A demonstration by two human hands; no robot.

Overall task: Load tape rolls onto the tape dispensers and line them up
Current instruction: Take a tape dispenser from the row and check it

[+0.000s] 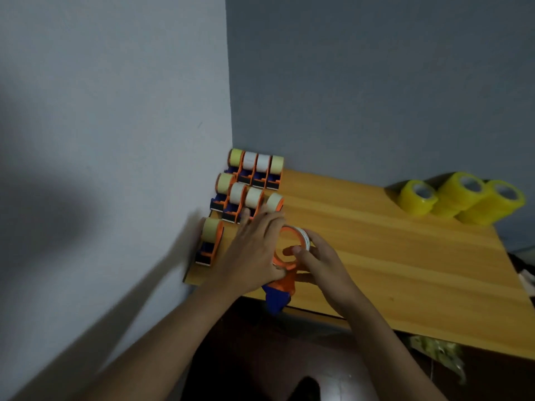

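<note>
An orange and blue tape dispenser [282,287] sits at the front edge of the wooden table [390,264], its blue handle hanging over the edge. A pale tape roll [302,237] rests on its orange hub. My left hand [254,250] grips the dispenser from the left, thumb low on the orange frame. My right hand [320,261] holds the roll from the right, a fingertip inside the hub. Several loaded dispensers [252,180] stand in rows in the far left corner, and one more loaded dispenser [210,244] stands in front by the wall.
Stacks of yellow tape rolls [460,198] stand at the table's back right against the wall. A white wall [115,169] borders the table on the left. Dark floor and clutter lie below the front edge.
</note>
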